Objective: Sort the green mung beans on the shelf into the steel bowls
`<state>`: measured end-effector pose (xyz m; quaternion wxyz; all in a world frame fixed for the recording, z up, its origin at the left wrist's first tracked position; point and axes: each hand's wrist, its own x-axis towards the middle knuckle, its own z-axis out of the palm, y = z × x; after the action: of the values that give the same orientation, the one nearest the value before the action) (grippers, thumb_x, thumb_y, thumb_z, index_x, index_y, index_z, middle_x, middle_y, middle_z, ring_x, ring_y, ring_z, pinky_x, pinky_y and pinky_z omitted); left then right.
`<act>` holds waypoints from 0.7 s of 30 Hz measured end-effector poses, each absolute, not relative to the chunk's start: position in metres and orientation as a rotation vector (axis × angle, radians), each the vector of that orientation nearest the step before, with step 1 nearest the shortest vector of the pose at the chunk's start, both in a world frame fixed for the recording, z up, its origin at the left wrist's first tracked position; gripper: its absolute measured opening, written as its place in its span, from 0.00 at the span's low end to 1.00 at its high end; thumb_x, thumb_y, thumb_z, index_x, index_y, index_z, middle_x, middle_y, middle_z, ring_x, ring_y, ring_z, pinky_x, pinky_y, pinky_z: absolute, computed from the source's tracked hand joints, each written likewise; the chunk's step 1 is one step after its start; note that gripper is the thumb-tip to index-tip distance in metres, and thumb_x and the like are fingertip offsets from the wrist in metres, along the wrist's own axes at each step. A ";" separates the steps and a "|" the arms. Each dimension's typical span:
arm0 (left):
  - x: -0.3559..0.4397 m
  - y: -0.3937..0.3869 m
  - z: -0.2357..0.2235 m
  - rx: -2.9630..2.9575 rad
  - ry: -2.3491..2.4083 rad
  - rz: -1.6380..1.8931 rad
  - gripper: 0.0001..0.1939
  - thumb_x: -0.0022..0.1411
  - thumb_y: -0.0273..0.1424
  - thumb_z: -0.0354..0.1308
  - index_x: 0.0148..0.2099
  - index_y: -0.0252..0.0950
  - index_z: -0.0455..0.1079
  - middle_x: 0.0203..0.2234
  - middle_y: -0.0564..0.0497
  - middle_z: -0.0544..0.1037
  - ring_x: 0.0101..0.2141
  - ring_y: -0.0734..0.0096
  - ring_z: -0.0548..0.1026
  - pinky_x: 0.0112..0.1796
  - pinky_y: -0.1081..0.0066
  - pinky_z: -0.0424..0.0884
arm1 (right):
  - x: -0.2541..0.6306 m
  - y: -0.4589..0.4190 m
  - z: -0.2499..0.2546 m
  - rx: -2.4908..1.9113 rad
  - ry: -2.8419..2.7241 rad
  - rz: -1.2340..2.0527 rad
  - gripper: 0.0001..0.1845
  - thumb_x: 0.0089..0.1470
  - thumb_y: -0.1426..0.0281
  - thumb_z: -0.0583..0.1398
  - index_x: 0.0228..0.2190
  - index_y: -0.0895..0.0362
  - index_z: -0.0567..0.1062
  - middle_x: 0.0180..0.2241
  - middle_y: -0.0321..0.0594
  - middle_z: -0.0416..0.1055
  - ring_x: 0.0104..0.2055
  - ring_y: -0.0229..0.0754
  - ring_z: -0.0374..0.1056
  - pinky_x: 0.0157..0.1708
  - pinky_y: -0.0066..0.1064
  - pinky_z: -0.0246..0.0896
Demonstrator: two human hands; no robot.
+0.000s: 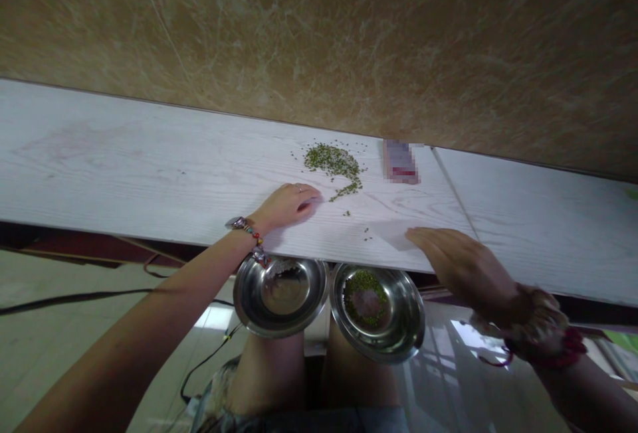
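Note:
My left hand (289,207) rests on the white tabletop (199,167), loosely bent, its fingertips just left of a scattered pile of small green beans (333,161). Nothing shows in its grasp, though the undersides of the fingers are hidden. Paler grains seem mixed into the pile. My right hand (461,263) is over the table's front edge, fingers stretched out together and holding nothing visible. A few loose beans (367,239) lie to its left. Below the edge, a steel bowl (416,313) contains green beans, and another steel bowl (246,303) has some whitish grains.
A blurred, flat phone-like object (400,162) lies at the back of the table, right of the pile. Behind stands a brown marbled wall (319,41). The bowls sit at my knees, against the table edge. A dark cable (204,353) hangs at the left.

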<state>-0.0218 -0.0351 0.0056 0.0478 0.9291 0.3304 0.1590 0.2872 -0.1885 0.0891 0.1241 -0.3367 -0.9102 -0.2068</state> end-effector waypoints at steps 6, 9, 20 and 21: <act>-0.023 -0.034 0.004 2.866 0.972 0.528 0.15 0.63 0.30 0.49 0.49 0.38 0.70 0.48 0.49 0.77 0.47 0.65 0.74 0.48 0.63 0.68 | 0.285 -0.194 0.090 -0.952 -2.668 -0.548 0.14 0.60 0.79 0.50 0.43 0.62 0.73 0.39 0.48 0.78 0.41 0.42 0.75 0.40 0.33 0.72; -0.023 -0.034 0.003 2.873 0.967 0.528 0.15 0.63 0.30 0.49 0.50 0.38 0.70 0.48 0.49 0.77 0.47 0.65 0.74 0.48 0.63 0.68 | 0.285 -0.196 0.091 -0.972 -2.666 -0.552 0.14 0.60 0.79 0.50 0.43 0.62 0.72 0.39 0.49 0.78 0.42 0.43 0.75 0.41 0.34 0.72; -0.022 -0.035 0.005 2.839 0.983 0.505 0.15 0.63 0.30 0.49 0.49 0.37 0.70 0.48 0.47 0.77 0.48 0.64 0.74 0.48 0.62 0.68 | 0.270 -0.206 0.103 -0.905 -2.654 -0.484 0.12 0.61 0.78 0.49 0.40 0.61 0.71 0.35 0.46 0.78 0.37 0.40 0.75 0.38 0.30 0.72; -0.023 -0.035 0.005 2.845 0.981 0.509 0.15 0.63 0.30 0.49 0.50 0.37 0.69 0.48 0.47 0.77 0.48 0.64 0.74 0.48 0.63 0.68 | 0.270 -0.209 0.105 -0.905 -2.651 -0.473 0.11 0.61 0.78 0.49 0.40 0.61 0.71 0.34 0.46 0.78 0.37 0.40 0.75 0.38 0.30 0.71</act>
<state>-0.0225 -0.0349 0.0049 0.0445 0.9312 0.3212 0.1665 0.2696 -0.2088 0.1047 0.1498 -0.3148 -0.9227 -0.1646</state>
